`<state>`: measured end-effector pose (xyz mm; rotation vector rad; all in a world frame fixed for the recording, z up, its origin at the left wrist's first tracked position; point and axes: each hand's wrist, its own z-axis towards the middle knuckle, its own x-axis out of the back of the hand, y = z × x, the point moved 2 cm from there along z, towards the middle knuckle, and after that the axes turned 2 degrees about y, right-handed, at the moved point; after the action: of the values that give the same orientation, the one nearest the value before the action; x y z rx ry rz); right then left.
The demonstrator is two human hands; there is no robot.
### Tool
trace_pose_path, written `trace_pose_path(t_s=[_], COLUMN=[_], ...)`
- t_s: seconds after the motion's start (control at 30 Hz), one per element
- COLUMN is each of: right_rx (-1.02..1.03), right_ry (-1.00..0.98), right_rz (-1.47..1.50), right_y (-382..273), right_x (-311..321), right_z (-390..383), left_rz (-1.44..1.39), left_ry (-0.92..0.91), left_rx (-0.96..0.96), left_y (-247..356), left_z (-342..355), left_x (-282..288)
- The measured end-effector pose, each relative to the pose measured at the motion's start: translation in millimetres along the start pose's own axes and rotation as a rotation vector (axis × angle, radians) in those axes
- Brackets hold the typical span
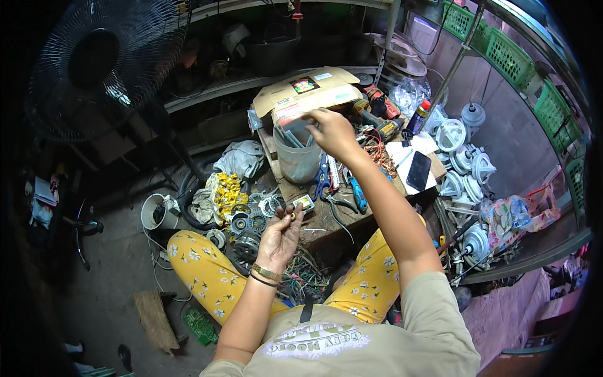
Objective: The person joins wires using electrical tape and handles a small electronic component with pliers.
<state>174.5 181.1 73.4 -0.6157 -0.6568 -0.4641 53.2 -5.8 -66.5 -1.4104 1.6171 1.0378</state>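
Observation:
My right hand [333, 133] reaches over the rim of a cloudy plastic tub [298, 164] on the low wooden bench. Its fingers are bent together at the mouth of the tub, next to grey strips [290, 138] standing inside; whatever they grip is hidden. My left hand [281, 241], with a watch on the wrist, is held palm up above my lap. A small yellowish piece [293, 216] shows between its closed fingertips, too small to name. Just beyond those fingers lies a small white and yellow box [304, 203].
Blue-handled scissors [321, 180], pliers [342, 202], a phone [418, 171] and a drill [389, 129] crowd the bench. An opened cardboard box [342, 80] stands behind the tub. Stator cores [257, 217] lie to the left. A fan [100, 63] stands far left.

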Motion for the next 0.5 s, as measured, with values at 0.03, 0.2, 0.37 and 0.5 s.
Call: trace_pose_path(t_s=[0.03, 0.2, 0.37, 0.5], right_rx=[-0.02, -0.325, -0.252, -0.163], right_ry=[0.029, -0.111, 0.065, 0.103], right_rz=[0.093, 0.294, 0.362, 0.22], right_y=[-2.5, -14.3, -78.1, -95.2], right_x=[7.0, 15.6, 22.4, 35.4], right_z=[-11.0, -132.1, -175.4, -165.9], left_rz=[0.011, 0.169, 0.357, 0.503], left_ry=[0.002, -0.09, -0.212, -0.255], left_rx=[-0.011, -0.074, -0.141, -0.159], left_y=[3.8, -4.7, -13.3, -17.3], left_z=[-3.6, -11.8, -37.0, -51.9], left_x=[-0.4, -11.0, -42.8, -56.9])
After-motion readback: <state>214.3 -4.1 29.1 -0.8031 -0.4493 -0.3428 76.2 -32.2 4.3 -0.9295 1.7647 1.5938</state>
